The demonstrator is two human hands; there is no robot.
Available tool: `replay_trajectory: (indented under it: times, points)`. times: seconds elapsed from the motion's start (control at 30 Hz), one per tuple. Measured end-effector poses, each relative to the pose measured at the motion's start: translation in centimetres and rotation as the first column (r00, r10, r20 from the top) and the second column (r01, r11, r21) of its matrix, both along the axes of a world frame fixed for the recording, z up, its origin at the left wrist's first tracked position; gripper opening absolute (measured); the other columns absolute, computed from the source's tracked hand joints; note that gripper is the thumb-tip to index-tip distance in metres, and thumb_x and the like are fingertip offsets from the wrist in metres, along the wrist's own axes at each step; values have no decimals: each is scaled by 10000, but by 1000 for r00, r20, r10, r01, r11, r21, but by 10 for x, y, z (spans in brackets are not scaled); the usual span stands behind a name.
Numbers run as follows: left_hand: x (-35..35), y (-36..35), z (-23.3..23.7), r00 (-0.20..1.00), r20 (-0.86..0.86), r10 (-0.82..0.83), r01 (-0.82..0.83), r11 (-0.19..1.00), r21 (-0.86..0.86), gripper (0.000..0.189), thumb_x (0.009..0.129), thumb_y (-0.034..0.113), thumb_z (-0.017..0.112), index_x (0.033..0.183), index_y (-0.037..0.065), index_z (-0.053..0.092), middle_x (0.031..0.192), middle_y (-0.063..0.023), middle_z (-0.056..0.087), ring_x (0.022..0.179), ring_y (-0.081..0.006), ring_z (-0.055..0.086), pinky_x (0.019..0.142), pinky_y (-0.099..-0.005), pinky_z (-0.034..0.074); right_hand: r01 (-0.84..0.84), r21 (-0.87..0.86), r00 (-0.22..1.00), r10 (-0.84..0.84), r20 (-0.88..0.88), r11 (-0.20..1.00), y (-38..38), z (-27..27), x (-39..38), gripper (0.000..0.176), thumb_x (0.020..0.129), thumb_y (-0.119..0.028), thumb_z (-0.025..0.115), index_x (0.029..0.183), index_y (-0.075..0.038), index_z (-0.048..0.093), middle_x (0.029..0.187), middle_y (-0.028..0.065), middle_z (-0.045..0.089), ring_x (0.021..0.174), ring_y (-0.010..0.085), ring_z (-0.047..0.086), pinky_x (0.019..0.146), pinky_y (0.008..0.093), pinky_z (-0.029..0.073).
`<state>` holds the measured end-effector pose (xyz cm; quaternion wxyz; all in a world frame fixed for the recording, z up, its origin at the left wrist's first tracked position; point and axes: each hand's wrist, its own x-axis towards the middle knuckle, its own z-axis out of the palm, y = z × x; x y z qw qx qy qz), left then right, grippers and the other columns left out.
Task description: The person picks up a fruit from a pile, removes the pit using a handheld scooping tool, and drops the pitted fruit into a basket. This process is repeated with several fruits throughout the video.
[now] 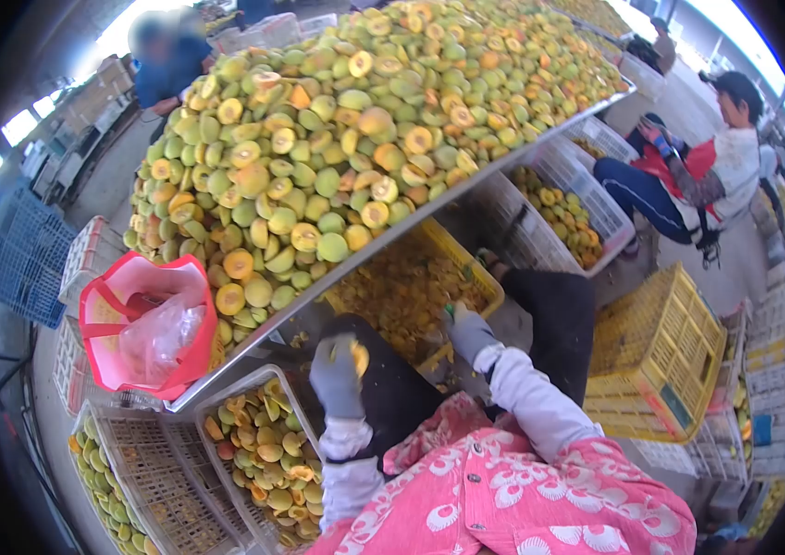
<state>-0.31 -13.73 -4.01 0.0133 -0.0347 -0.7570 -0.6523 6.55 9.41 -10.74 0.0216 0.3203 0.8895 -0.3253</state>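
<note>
My left hand (337,370), in a grey glove, is closed on an orange apricot half (359,357) above my dark-trousered leg, near a crate of cut apricots (267,453). My right hand (472,335), also gloved in grey, is closed around a small green object (450,309), too small to identify. It is over the near edge of a yellow crate (494,294) that holds brown-orange scraps and pits. Beyond both hands, a large heap of green and orange apricots (318,166), many halved, covers a metal-edged table (466,188).
A red bag (147,324) with clear plastic inside sits at the table's left corner. White crates (596,185) and yellow crates (665,351) stand to the right. A seated person (725,166) is at the right; another person (170,65) stands behind the heap.
</note>
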Motion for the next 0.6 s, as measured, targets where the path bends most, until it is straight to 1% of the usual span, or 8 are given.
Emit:
replay_trajectory:
  times: [0.03,0.07,0.1,0.23,0.3,0.4,0.47,0.6]
  points:
    - [7,-35,-3,995,68,73,-72,997,-15,160,859,156,605,848,6,659,707,-72,621,615,-169,588,571,-292,474,-11,23,999,10,40,1000,-1,-2,4,356,950,-382,469,1047,-40,493,896,271,646,870,448,624,742,518,467]
    - [7,-78,-11,996,-45,80,-92,863,-496,157,853,152,614,855,1,656,731,-90,635,620,-208,599,590,-324,483,-25,14,999,24,33,1000,-4,1,3,356,950,-382,469,1047,-40,493,896,271,646,870,448,624,742,518,467]
    - [2,-108,-16,990,-137,32,-134,512,-848,155,847,148,622,862,-4,652,755,-108,650,624,-247,609,610,-356,492,-26,-81,1000,27,15,996,-5,5,3,367,949,-395,472,1053,-43,494,897,271,645,872,450,620,743,516,464]
    - [-50,-71,68,936,-343,83,-234,874,-426,239,849,194,654,1021,28,666,873,-139,673,815,-287,637,770,-406,490,-109,-121,992,102,-70,987,-14,10,0,354,942,-392,495,1063,-60,486,905,265,642,880,449,616,743,510,458]
    - [-115,-28,90,860,-508,38,-266,885,-383,323,856,215,653,1118,26,643,1015,-176,651,950,-298,620,829,-395,479,-88,-73,990,79,-115,993,-15,3,2,348,929,-378,535,1037,-49,504,873,244,639,850,434,621,707,455,479]
    - [-218,29,108,753,-657,29,-482,704,-522,618,825,360,684,1338,81,483,1211,-265,530,1136,-399,520,923,-441,461,-73,-128,983,49,-178,989,-6,2,16,308,917,-333,575,1053,-63,516,831,211,634,784,376,642,683,418,491]
    - [-258,60,117,875,-474,100,-454,510,-730,641,793,394,715,1315,97,491,1187,-230,535,1116,-388,532,911,-425,471,34,-258,996,-55,-76,966,-1,15,23,311,918,-341,564,1072,-75,516,826,206,645,787,384,646,681,428,493]
    - [-283,71,108,810,-561,171,-562,498,-660,546,801,361,735,1203,61,519,1162,-172,537,1046,-307,556,831,-401,497,145,-301,976,-186,-114,943,3,21,31,310,914,-328,568,1058,-57,521,762,173,641,714,363,646,640,423,495]
